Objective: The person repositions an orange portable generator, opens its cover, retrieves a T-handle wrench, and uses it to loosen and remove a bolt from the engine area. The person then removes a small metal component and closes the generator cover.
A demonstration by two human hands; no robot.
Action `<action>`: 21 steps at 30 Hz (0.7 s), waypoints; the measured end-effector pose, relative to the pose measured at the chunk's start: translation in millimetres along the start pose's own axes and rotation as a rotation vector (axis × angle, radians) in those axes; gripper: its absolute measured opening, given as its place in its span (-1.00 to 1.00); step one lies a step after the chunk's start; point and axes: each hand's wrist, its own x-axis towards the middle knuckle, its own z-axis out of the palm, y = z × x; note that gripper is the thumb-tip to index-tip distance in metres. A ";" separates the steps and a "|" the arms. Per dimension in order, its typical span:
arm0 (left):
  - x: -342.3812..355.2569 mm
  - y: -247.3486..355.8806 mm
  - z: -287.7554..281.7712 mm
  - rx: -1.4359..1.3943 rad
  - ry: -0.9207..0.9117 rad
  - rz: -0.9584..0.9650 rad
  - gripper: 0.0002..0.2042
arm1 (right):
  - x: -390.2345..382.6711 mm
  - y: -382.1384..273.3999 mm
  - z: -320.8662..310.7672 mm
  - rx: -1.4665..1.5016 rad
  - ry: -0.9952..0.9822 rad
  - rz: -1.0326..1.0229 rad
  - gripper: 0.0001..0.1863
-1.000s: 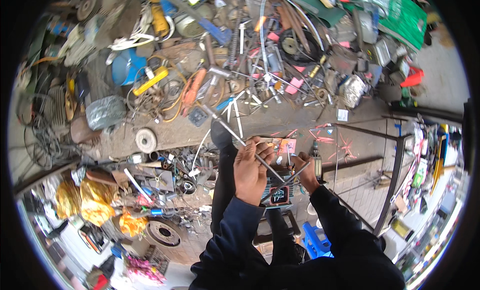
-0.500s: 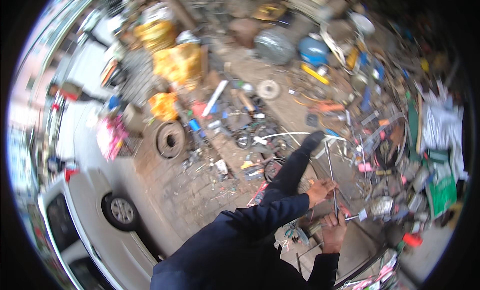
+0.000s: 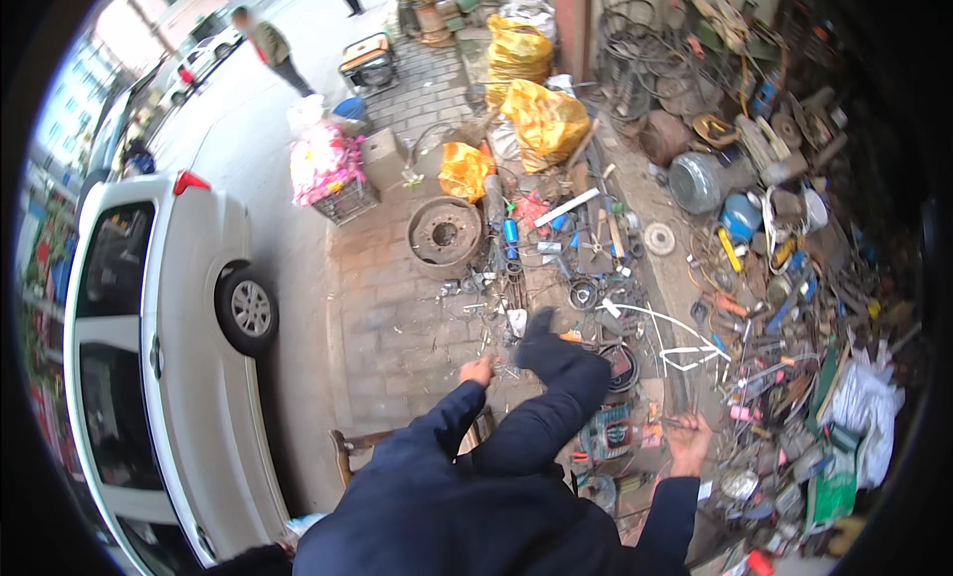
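One-handed, ideally gripping rod (image 3: 673,422) firmly in closed right hand (image 3: 689,441), right of wheel rim (image 3: 419,234), holding left hand (image 3: 478,370) part-open, seemingly empty, nearside of it.

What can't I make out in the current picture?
Head view, slim dark piece in the right hand: its exact kind, too small and blurred.
Head view, left hand: whether it holds anything, too small and blurred.
Head view, yellow bags: contents, hidden by their plastic.
Head view, silver van: front end, cut off by the lower edge.
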 end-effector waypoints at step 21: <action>62.1 63.5 -21.4 -0.515 -0.884 -0.491 -0.72 | 64.7 394.2 92.9 -1.573 -0.397 -0.442 -0.65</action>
